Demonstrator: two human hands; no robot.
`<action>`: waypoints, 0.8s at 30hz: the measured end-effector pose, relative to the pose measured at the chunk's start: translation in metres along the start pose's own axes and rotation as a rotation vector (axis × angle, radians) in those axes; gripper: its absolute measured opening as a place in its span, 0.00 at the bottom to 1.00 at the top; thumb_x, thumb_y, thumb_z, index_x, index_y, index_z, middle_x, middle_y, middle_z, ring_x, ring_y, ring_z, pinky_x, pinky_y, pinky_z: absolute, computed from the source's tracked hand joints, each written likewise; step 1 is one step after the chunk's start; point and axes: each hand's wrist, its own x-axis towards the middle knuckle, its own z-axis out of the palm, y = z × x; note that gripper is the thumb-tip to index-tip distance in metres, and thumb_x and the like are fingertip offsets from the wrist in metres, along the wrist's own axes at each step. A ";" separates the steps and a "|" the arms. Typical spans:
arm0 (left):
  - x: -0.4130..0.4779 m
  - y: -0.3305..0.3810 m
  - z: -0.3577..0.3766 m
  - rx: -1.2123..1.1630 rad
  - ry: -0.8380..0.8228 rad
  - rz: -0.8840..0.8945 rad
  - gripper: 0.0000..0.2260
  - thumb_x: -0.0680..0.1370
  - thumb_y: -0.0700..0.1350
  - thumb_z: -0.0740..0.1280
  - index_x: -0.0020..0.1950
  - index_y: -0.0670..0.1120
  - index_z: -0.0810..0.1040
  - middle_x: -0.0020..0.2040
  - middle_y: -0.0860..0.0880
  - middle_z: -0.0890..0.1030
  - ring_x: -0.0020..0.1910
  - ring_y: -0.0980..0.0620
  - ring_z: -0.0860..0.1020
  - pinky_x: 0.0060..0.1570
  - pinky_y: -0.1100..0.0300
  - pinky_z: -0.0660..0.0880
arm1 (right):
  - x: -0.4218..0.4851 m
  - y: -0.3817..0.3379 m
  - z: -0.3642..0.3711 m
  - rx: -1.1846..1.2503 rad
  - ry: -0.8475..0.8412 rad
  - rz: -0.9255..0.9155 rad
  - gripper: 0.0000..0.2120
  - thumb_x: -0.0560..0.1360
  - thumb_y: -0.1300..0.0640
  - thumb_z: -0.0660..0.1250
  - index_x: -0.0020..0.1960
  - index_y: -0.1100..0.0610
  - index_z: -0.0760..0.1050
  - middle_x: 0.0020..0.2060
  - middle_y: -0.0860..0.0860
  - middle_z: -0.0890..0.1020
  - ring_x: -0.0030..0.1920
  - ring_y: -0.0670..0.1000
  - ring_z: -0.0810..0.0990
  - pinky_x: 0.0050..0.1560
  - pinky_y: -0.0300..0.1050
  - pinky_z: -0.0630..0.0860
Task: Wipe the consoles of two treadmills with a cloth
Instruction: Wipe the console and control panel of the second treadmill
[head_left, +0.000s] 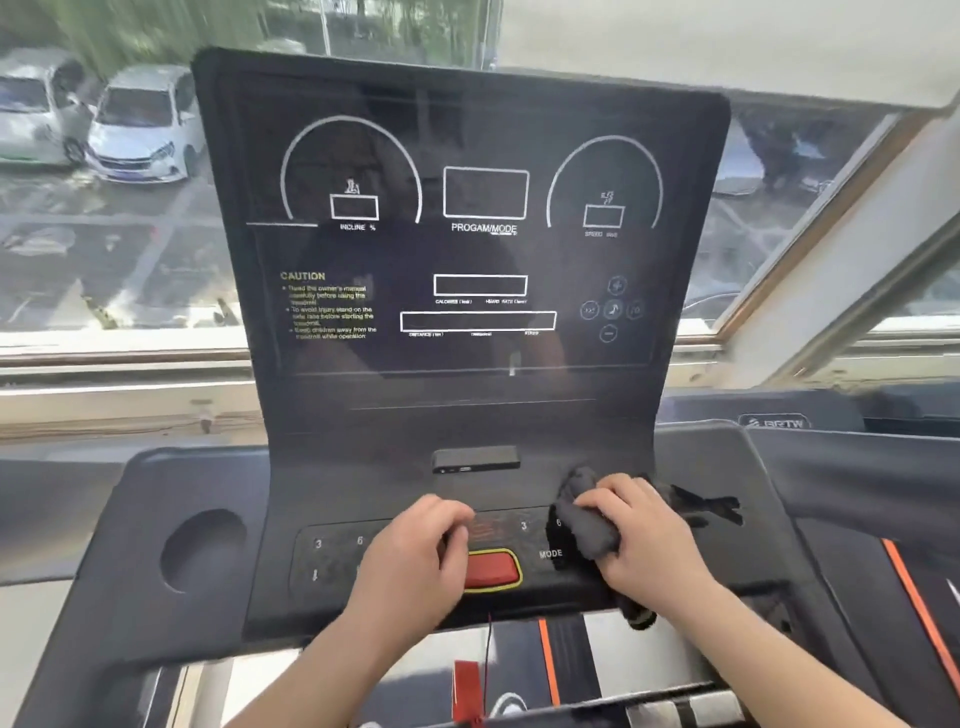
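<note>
A black treadmill console (467, 249) with white dial outlines and yellow caution text stands upright in front of me. Its lower button panel (332, 556) carries a red stop key (491, 569). My right hand (641, 535) grips a bunched dark grey cloth (587, 519) against the panel's right side, near the MODE label. My left hand (415, 545) rests on the panel just left of the red key, with its fingers curled down onto the surface. A second treadmill's console (857, 467) lies to the right.
A round cup holder (202, 551) is sunk in the console's left wing. A red safety clip on a cord (470, 680) hangs below the panel. Behind the console a window (114, 208) looks out on parked cars.
</note>
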 end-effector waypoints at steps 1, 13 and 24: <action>0.003 -0.001 0.000 0.007 0.016 -0.015 0.08 0.79 0.43 0.69 0.54 0.55 0.80 0.48 0.62 0.79 0.48 0.61 0.78 0.49 0.60 0.78 | 0.003 0.010 -0.004 -0.005 -0.002 -0.019 0.20 0.64 0.56 0.67 0.56 0.47 0.80 0.51 0.44 0.78 0.50 0.53 0.78 0.42 0.46 0.79; 0.035 0.016 -0.008 0.000 0.101 -0.041 0.10 0.78 0.37 0.71 0.55 0.51 0.83 0.47 0.63 0.79 0.46 0.66 0.77 0.44 0.76 0.69 | 0.122 -0.001 -0.058 0.431 0.597 0.516 0.11 0.76 0.63 0.69 0.57 0.54 0.76 0.57 0.55 0.73 0.58 0.57 0.73 0.59 0.51 0.72; 0.026 0.005 -0.022 -0.007 0.173 -0.099 0.10 0.79 0.36 0.70 0.56 0.49 0.83 0.49 0.62 0.80 0.48 0.63 0.79 0.46 0.72 0.73 | 0.150 -0.093 -0.020 -0.016 0.416 -0.120 0.21 0.61 0.63 0.74 0.54 0.59 0.79 0.52 0.59 0.78 0.51 0.61 0.74 0.45 0.52 0.77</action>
